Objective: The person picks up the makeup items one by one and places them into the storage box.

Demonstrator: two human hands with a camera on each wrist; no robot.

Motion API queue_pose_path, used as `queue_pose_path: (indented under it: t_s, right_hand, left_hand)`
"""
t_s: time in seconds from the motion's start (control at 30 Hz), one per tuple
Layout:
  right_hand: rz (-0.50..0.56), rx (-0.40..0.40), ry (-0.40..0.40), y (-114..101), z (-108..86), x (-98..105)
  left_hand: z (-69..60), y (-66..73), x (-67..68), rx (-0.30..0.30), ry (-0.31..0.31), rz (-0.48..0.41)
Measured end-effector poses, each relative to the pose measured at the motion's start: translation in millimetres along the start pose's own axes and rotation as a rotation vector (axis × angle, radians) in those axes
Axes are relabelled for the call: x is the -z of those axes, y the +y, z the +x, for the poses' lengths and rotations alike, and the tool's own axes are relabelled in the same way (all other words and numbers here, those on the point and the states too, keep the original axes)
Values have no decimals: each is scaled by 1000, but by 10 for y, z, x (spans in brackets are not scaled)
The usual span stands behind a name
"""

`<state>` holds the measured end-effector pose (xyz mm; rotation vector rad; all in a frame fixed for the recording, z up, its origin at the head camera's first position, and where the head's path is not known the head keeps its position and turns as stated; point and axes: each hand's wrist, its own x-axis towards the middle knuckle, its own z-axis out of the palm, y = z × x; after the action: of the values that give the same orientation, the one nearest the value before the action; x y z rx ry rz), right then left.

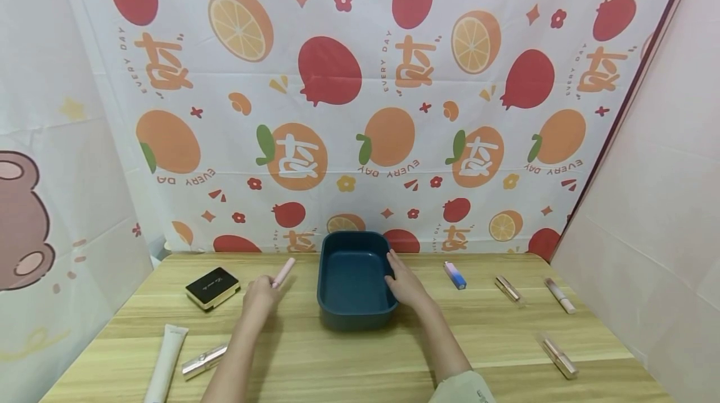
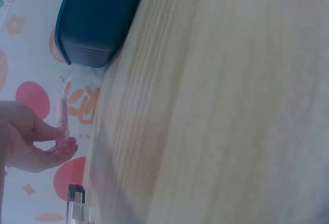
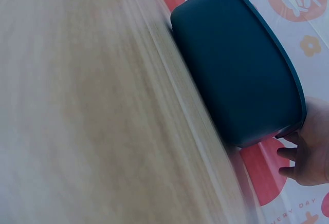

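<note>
A dark teal bin (image 1: 353,322) stands at the middle of the wooden table. The right hand (image 1: 406,284) touches its right wall, thumb at the rim; in the right wrist view that hand (image 3: 311,149) is at the end of the bin (image 3: 236,70), fingers spread and slightly bent. Left of the bin, the left hand (image 1: 260,297) pinches a slim pink tube (image 1: 285,270), raised and tilted. The left wrist view shows the left hand (image 2: 31,139) with thumb and fingers on the lower end of the pink tube (image 2: 61,115), apart from the bin (image 2: 100,21).
A black compact (image 1: 212,287), a white squeeze tube (image 1: 166,362) and a silver tube (image 1: 204,362) lie on the left. On the right are a pink-blue stick (image 1: 455,275) and several slim cosmetic tubes (image 1: 559,296). A fruit-print cloth (image 1: 349,140) hangs behind the table.
</note>
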<state>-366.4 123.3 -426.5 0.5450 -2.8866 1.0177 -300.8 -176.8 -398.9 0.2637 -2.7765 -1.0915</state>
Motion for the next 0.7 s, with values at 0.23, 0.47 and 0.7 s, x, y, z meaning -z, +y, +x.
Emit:
queue_pose_path:
  t_s: [0.23,0.47,0.7]
  right_hand:
    - [-2,10,5,4,4,-2]
    - [5,-13,6,-1,7,-9]
    - [5,-10,5,-5,2,-7]
  left_hand:
    - [5,42,8,-14,-12,6]
    - [8,65,15,-54,-3,2]
    - [10,76,14,-79,-8,-15]
